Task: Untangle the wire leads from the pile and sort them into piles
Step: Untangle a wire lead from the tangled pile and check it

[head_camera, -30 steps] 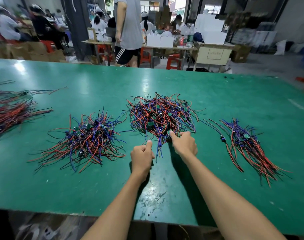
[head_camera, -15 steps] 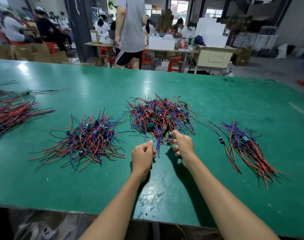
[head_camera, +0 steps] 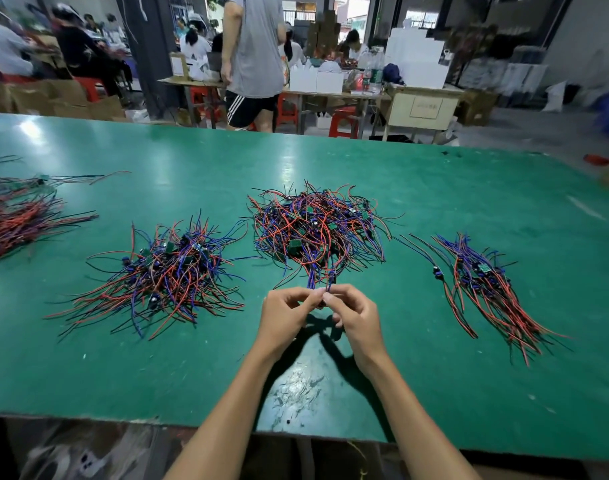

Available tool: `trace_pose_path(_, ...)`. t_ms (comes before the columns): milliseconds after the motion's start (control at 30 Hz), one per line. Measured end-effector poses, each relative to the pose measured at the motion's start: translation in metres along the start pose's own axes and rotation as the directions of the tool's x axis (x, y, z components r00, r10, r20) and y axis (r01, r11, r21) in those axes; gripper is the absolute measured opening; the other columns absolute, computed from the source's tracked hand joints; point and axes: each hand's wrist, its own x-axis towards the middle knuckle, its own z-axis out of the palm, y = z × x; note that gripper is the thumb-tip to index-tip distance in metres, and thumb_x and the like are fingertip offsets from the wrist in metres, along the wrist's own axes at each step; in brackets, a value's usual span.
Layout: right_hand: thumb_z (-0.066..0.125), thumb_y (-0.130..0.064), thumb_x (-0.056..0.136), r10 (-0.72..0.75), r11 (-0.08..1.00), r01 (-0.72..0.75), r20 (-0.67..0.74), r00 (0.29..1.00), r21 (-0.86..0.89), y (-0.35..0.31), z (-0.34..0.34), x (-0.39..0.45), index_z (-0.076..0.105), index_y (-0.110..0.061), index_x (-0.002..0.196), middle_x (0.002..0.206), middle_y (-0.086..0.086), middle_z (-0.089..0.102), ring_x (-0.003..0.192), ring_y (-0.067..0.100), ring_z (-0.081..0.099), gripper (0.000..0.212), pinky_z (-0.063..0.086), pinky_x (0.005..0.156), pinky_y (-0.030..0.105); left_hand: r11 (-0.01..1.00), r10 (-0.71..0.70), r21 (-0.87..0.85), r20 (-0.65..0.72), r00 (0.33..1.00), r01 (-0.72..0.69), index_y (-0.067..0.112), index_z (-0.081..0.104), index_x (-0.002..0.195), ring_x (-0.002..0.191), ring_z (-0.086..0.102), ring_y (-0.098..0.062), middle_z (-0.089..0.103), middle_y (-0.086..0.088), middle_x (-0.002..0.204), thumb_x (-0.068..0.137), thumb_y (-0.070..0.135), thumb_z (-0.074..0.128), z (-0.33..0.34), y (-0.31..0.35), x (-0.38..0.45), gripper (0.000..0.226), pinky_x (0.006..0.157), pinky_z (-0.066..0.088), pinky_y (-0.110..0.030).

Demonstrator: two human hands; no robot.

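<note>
A tangled pile (head_camera: pixel 317 230) of red, blue and black wire leads with small green boards lies at the middle of the green table (head_camera: pixel 434 188). My left hand (head_camera: pixel 285 315) and my right hand (head_camera: pixel 353 313) meet just in front of it, fingertips pinched together on a blue wire lead (head_camera: pixel 319 280) that still runs up into the pile. A looser pile (head_camera: pixel 164 271) lies to the left. A straighter sorted bundle (head_camera: pixel 486 285) lies to the right.
Another bundle of leads (head_camera: pixel 15 216) lies at the table's far left edge. Behind the table a person in a grey shirt (head_camera: pixel 254 57) stands, with work tables, red stools and seated people beyond. The table's front edge (head_camera: pixel 123 419) is near my elbows.
My hands have drawn back from the pile's front edge and come together, now pinching a blue lead between them. The camera view has shifted slightly.
</note>
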Motion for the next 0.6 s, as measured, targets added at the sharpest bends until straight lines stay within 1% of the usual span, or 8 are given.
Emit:
trace_pose_path(100,0.071,-0.02,0.095,-0.033,0.999,0.032,-0.068,0.997,-0.008,0.004,0.002,0.002,0.076,-0.014,0.091,0.079,-0.004,0.074,0.065,0.001,0.06,0.008,0.047,0.062,0.016,1.0,0.001,-0.002,-0.003,1.0,-0.001,0.013,0.082,0.086,0.055,0.06,0.002,0.077,-0.002,0.074,0.088,0.024,0.078,0.002,0.0,0.0,0.012,0.053,0.042,-0.01)
trace_pose_path(233,0.064,-0.022,0.1,0.025,1.0,-0.023,-0.143,0.989,0.013,0.007,0.003,0.002,0.074,-0.014,0.088,0.072,0.0,0.064,0.059,0.007,0.046,0.017,0.039,0.058,0.023,1.0,0.015,-0.014,-0.024,1.0,-0.015,0.022,0.081,0.083,0.056,0.06,0.003,0.077,0.0,0.075,0.089,0.026,0.076,0.0,-0.001,-0.001,0.009,0.054,0.042,-0.01)
trace_pose_path(300,0.062,-0.023,0.101,0.032,0.999,-0.035,-0.139,0.99,-0.021,0.008,0.005,0.002,0.073,-0.014,0.089,0.072,0.001,0.063,0.059,0.009,0.048,0.019,0.04,0.057,0.024,1.0,0.015,-0.006,-0.019,1.0,-0.015,0.025,0.081,0.083,0.055,0.058,0.004,0.077,0.001,0.075,0.089,0.026,0.076,0.0,-0.001,-0.002,0.008,0.054,0.042,-0.01)
trace_pose_path(367,0.06,-0.022,0.102,0.05,0.999,-0.049,-0.148,0.988,0.009,0.007,0.006,0.001,0.073,-0.015,0.096,0.079,-0.001,0.071,0.06,0.009,0.054,0.017,0.044,0.057,0.021,1.0,0.006,-0.015,-0.051,0.999,-0.006,0.022,0.081,0.085,0.059,0.061,0.0,0.078,0.001,0.078,0.089,0.025,0.077,-0.001,-0.001,-0.003,0.007,0.057,0.046,-0.014)
trace_pose_path(433,0.059,-0.022,0.102,0.063,0.998,-0.061,-0.152,0.986,0.019,0.007,0.007,0.0,0.072,-0.018,0.106,0.088,0.001,0.075,0.063,0.008,0.06,0.014,0.048,0.06,0.019,0.996,-0.033,-0.089,-0.155,0.987,0.02,0.018,0.08,0.089,0.055,0.056,-0.004,0.078,0.0,0.081,0.089,0.026,0.076,-0.006,0.003,-0.001,0.009,0.053,0.045,-0.019)
trace_pose_path(467,0.061,-0.023,0.101,0.047,0.998,-0.052,-0.153,0.987,-0.03,0.008,0.006,0.0,0.072,-0.022,0.107,0.091,0.0,0.075,0.066,0.007,0.062,0.013,0.049,0.063,0.019,0.991,-0.051,-0.136,-0.233,0.971,0.02,0.018,0.08,0.09,0.051,0.052,-0.004,0.078,0.0,0.082,0.088,0.028,0.076,-0.013,0.007,0.002,0.011,0.048,0.042,-0.019)
trace_pose_path(533,0.066,-0.022,0.096,-0.01,0.97,-0.028,-0.155,0.988,-0.243,0.012,0.007,0.003,0.069,-0.026,0.106,0.089,-0.004,0.072,0.066,0.003,0.061,0.011,0.05,0.069,0.023,0.975,-0.092,-0.221,-0.407,0.909,0.0,0.02,0.078,0.09,0.046,0.047,-0.004,0.077,0.002,0.079,0.086,0.035,0.075,-0.037,0.02,0.013,0.017,0.042,0.039,-0.018)
trace_pose_path(600,0.07,-0.021,0.09,-0.031,0.919,-0.055,-0.211,0.977,-0.391,0.012,0.011,0.011,0.065,-0.025,0.107,0.086,-0.006,0.069,0.065,0.004,0.06,0.018,0.052,0.072,0.032,0.947,-0.154,-0.319,-0.529,0.835,-0.027,0.014,0.076,0.099,0.046,0.046,-0.005,0.077,0.004,0.08,0.082,0.042,0.073,-0.069,0.035,0.026,0.034,0.042,0.041,-0.016)
